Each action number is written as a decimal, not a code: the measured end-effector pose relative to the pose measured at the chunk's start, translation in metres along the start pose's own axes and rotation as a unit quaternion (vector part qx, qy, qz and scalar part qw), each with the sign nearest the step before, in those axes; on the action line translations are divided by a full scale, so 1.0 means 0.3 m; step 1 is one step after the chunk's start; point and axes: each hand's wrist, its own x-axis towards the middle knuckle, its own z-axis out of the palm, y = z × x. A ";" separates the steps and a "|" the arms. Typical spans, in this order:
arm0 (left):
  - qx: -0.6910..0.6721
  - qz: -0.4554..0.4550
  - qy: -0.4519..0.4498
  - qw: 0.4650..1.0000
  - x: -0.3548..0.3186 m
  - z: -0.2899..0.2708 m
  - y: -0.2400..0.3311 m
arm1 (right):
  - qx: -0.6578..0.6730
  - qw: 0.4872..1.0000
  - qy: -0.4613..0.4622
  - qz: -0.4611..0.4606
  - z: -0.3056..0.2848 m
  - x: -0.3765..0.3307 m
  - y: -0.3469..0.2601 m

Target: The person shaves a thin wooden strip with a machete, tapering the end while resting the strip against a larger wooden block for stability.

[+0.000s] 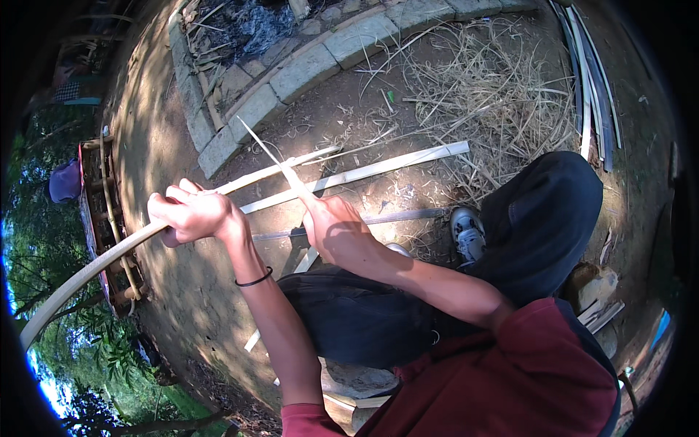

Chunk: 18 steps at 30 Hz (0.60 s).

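I sit low on the dirt ground (182, 291) with my knees up, so the work stays close to me. My left hand (191, 215) is wrapped tight around a long bamboo strip (87, 273). The fingers are closed all the way round it. The strip runs from far out on my left, up past my fist, and its thin end points toward the stone edging (306, 69). I hold it out to the side like this so the long part hangs free and has room to bend.

My right hand (336, 231) is closed too, gripping a thin blade or sliver (280, 164) that sticks up and crosses the strip just past my left fist. I cannot tell for sure if it is a knife or a peel of bamboo. The two hands sit near each other, so the strip stays steady where they meet.

More flat pale strips (378, 169) lie on the ground in front of my shoe (467, 231). Dry straw (502, 95) is piled beyond them. Ash (251, 25) sits behind the stones.
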 end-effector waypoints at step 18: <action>-0.002 0.028 -0.005 1.000 0.002 0.015 0.002 | -0.071 0.994 -0.023 0.083 0.039 0.010 0.041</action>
